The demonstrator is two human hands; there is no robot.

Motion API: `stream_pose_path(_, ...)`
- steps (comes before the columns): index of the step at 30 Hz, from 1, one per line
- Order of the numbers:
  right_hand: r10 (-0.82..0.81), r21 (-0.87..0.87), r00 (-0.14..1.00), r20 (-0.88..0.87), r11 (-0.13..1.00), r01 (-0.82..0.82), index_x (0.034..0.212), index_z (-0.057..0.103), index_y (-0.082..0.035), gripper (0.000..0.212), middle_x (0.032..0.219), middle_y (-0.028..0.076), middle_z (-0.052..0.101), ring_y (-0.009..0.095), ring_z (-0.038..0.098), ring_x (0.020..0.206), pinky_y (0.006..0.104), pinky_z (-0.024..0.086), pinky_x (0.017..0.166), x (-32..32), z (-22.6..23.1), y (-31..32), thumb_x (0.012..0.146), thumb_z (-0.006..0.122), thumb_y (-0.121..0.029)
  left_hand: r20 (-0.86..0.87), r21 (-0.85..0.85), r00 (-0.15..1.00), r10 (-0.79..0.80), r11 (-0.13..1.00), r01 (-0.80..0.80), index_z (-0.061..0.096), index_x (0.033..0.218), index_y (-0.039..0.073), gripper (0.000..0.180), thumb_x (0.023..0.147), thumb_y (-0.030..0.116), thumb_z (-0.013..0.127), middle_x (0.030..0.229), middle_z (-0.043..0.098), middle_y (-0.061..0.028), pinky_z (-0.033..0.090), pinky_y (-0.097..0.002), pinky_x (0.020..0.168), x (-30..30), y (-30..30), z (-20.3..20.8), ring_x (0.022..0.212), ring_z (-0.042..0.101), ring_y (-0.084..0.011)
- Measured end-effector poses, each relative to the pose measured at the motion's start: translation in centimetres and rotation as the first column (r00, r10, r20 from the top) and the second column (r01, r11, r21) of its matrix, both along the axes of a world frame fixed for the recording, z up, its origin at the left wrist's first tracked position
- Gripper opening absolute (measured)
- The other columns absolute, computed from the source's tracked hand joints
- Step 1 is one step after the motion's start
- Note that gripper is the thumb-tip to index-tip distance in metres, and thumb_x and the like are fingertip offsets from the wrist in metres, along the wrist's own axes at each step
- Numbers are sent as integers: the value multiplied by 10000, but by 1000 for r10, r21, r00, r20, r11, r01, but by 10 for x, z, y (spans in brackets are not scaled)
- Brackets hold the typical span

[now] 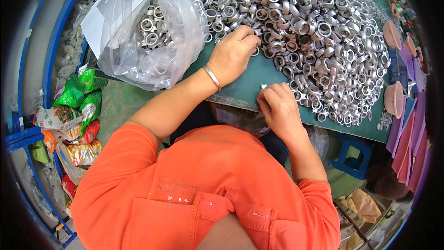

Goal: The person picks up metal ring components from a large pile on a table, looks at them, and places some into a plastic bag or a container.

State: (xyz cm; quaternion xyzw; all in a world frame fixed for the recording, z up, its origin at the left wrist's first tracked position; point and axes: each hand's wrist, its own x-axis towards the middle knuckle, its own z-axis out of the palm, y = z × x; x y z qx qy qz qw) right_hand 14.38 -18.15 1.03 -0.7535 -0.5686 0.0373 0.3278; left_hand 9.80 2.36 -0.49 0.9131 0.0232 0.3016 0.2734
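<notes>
A large heap of silver metal rings (323, 30), several with small lugs, covers much of the green tabletop (240, 81). My left hand (232, 55), with a bangle (212, 78) at its wrist, is at the heap's near left edge. Its fingers are curled down, and whatever they grip is hidden beneath them. Nearer the table's front edge, my right hand (281, 109) is closed in a pinch. A small silver metal piece (263, 86) shows at its fingertips; its full shape is hidden.
To the left stands a clear plastic bag (180, 60) with more rings inside. Blue shelving (51, 51) and colourful packets (90, 106) lie beyond it. Pink baskets (394, 99) line the table's right side, and a blue stool (350, 157) is below.
</notes>
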Motion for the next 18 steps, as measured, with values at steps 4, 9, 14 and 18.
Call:
stream_pose_path(4,-181,108,979,-91,976,190,909,608,3,126,902,144,594,350,591,837,416,492,730,2,4,-5,803,661,47,-75,-135,996,-42,990,31,635,953,57,188,793,-21,695,976,602,-99,528,-367,731,-21,-2,15,863,640,-306)
stream_pose_path(9,-252,-31,952,-175,968,250,981,602,3,230,933,153,572,352,598,845,413,504,708,-2,5,-9,793,726,-44,-168,45,903,-394,912,407,628,927,91,188,764,0,621,1006,609,-70,512,-376,712,-50,9,10,831,617,-295)
stream_pose_path(14,-217,-139,975,-49,968,208,1047,600,1,381,965,145,547,349,575,891,420,501,740,-10,3,-2,746,792,-132,-211,31,903,-374,921,389,629,937,55,155,792,1,630,1181,577,-104,506,-382,763,-65,15,13,886,608,-296)
stream_pose_path(18,-226,-117,969,-96,970,214,1087,584,29,438,970,162,538,365,562,901,421,487,764,-9,2,-3,734,798,-118,-189,-136,959,-212,973,189,618,1027,22,233,818,50,719,1138,529,-158,502,-359,820,-71,7,20,932,602,-305)
